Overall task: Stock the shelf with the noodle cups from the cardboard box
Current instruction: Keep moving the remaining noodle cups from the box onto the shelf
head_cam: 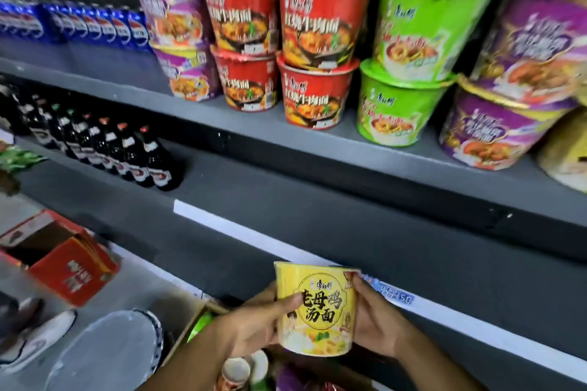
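A yellow noodle cup is upright low in the middle of the view, held between both hands. My left hand grips its left side with the thumb across the front label. My right hand grips its right side. Under my arms the open cardboard box shows more cups inside. The upper grey shelf carries stacked purple, red, green and more purple noodle cups. A yellow cup is partly cut off at the right edge.
Blue cans line the upper shelf's left part. Dark cola bottles stand on the left of the middle shelf, with bare shelf to their right. A red open carton lies on the floor at left, near my knee.
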`<action>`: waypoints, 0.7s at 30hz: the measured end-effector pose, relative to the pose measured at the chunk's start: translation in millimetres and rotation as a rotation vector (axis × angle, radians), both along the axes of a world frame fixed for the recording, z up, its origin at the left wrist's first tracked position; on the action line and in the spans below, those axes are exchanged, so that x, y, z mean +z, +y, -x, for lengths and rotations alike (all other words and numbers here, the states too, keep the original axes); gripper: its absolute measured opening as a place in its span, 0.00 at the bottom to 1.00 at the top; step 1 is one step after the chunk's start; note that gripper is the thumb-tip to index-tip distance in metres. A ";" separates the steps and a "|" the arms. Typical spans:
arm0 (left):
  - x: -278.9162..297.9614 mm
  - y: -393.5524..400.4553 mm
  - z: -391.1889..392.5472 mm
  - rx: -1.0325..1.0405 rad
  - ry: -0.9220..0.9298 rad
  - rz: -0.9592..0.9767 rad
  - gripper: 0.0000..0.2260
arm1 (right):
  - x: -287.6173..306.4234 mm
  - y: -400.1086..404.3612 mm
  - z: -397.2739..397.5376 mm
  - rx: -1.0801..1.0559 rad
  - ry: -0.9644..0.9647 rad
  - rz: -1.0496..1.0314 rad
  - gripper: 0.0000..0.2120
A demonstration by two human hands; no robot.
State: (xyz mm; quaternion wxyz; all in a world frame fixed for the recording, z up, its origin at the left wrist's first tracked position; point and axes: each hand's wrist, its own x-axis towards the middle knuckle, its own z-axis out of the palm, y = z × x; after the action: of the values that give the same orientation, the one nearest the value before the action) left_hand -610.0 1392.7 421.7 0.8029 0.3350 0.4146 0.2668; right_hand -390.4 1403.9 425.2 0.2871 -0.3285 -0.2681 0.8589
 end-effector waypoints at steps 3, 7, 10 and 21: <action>43.5 8.9 -5.5 -0.022 -0.080 -0.068 0.46 | 40.9 6.4 -6.5 0.000 0.013 -0.092 0.43; 95.5 25.5 -15.6 -0.030 -0.058 -0.154 0.47 | 88.0 15.9 -17.8 -0.065 -0.040 -0.143 0.44; 129.4 32.0 -25.7 -0.048 -0.037 -0.222 0.45 | 122.5 20.2 -23.4 -0.074 -0.096 -0.231 0.47; 220.1 39.0 -60.3 -0.028 -0.074 -0.415 0.33 | 214.0 20.9 -54.6 -0.135 0.059 -0.427 0.52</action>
State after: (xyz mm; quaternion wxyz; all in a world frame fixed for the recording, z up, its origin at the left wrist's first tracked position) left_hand -549.7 1431.6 641.7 0.7350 0.4891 0.3161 0.3475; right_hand -335.8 1424.8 639.2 0.4145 -0.2523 -0.4130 0.7707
